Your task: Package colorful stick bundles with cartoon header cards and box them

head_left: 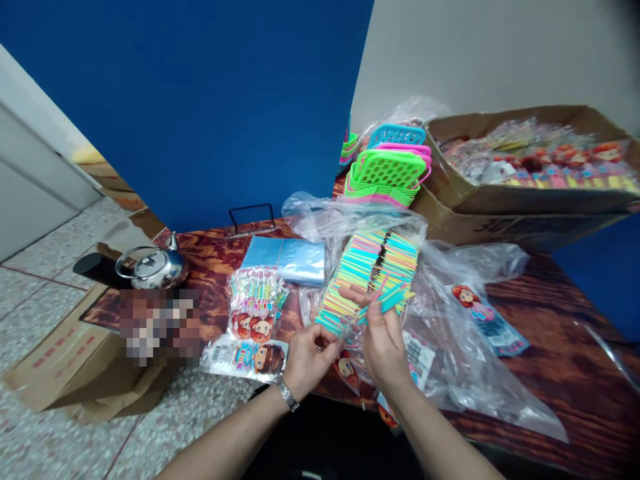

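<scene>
Turquoise + yellow slim sticks [391, 300] pinched in my R hand [385, 347]; L hand [311, 357] fingertips closed, contents unclear.

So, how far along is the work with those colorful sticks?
The packet showing sticks inside looks done. The right hand holds a small bunch; the left hand pinches something unclear. A big pile lies beyond the hands, so plenty seems left.

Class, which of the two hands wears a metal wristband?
The left hand; a silver wristband circles its wrist, while the right hand has none.
</scene>
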Demonstrator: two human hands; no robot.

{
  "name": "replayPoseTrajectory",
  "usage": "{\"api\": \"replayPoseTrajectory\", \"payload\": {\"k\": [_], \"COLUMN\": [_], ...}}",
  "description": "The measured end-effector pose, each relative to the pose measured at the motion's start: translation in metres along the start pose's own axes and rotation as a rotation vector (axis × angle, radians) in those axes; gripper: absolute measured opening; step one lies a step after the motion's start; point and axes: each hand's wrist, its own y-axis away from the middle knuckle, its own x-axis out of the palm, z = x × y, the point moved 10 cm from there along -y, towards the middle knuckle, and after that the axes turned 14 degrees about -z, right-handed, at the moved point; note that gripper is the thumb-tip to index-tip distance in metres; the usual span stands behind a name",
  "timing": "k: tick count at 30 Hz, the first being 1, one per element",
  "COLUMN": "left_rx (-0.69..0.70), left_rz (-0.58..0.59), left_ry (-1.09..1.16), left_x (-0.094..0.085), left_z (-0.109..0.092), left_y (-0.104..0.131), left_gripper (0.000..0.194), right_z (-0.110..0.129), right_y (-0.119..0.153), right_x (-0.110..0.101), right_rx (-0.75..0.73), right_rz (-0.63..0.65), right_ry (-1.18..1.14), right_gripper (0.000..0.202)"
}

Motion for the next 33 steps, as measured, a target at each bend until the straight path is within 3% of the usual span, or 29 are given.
{"api": "replayPoseTrajectory", "payload": {"k": [5,15,19,25,33], "left_rx": [0.059,0.045,0.062,0.215,0.355], "left_rz": [-0.030,-0.037,-0.056,-0.094,-0.117], "left_ry": [-0.071,-0.100,-0.109,-0.230,-0.345], "left_x": [-0.003,-0.002,-0.004,-0.009,-0.013], "left_z": [-0.009,-0.011,-0.013,-0.030,-0.043], "left_y": [-0.001,0.002,0.002,0.002,0.002], "left_gripper": [0.021,0.018,0.016,0.013,0.009], "right_z": [-0.002,0.015,-0.004,-0.027,-0.027], "right_y": [0.004,0.009,0.015,0.015,0.016], "right_x": [-0.001,0.003,0.001,0.000,0.013], "right_rx": [0.018,-0.180,-0.059,0.137,0.449], "right_rz": [-0.034,-0.036,-0.033,-0.067,-0.017], "right_ry": [-0.008,0.126,0.022,-0.147,-0.436], "right_gripper": [0.034,0.039,0.042,0.038,0.030]}}
